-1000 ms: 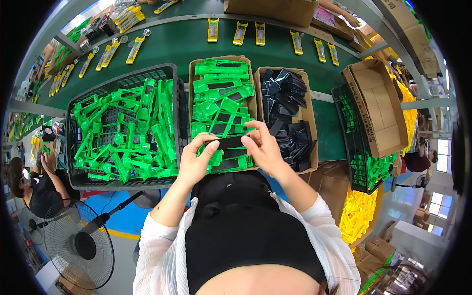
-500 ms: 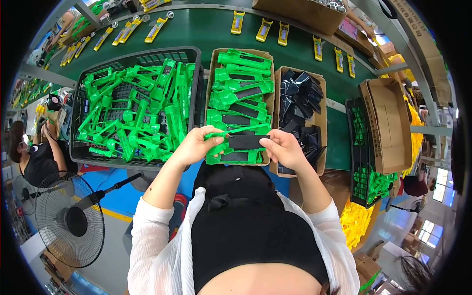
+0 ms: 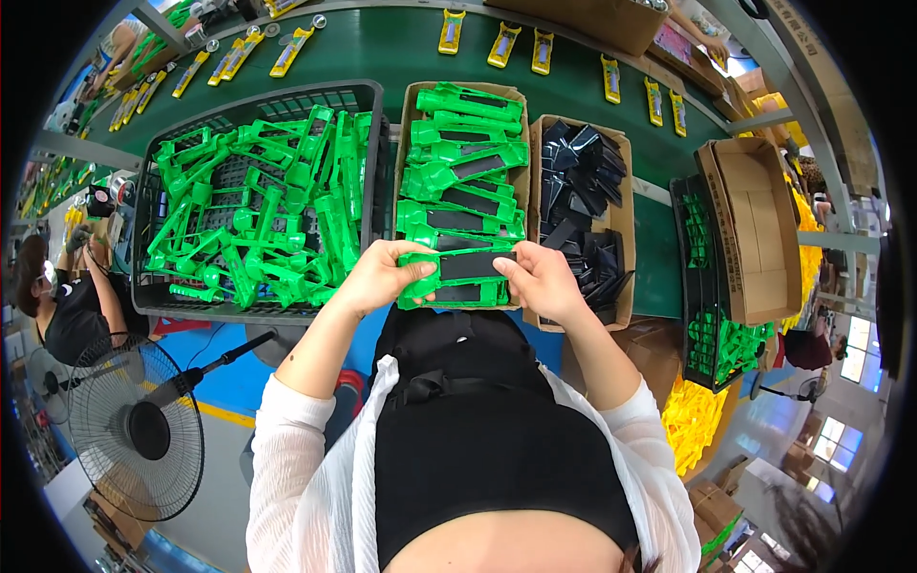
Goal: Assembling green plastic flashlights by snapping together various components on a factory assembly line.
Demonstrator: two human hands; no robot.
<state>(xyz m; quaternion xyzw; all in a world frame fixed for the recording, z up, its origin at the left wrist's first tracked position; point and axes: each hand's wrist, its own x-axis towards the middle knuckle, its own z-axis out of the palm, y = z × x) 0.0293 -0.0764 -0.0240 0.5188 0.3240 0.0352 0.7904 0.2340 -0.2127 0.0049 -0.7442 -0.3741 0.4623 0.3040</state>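
Well, the left hand (image 3: 387, 275) and the right hand (image 3: 546, 279) hold one green part (image 3: 420, 259) between them, close in front of the person's tummy. A flat black strip (image 3: 470, 265) lies along the part. The left hand pinches the end at nine o'clock, with its thumb on top. The right hand pinches the end at three o'clock, and its thumb sits on the strip. I can't tell if the strip is all the way in.

Count the clock from the hands. At twelve o'clock is a brown box (image 3: 415, 103) full of green parts with black strips, and the held part is over its near end. At two o'clock, a thinner box (image 3: 616, 220) has loose black strips in it. Toward ten o'clock, a big black basket (image 3: 376, 143) holds a messy heap of green pieces (image 3: 270, 212). Farther off at twelve o'clock, yellow packs (image 3: 503, 44) lie on a green table (image 3: 382, 57). A fan (image 3: 148, 430) stands at eight o'clock, and yellow pieces (image 3: 693, 427) are piled at four o'clock.
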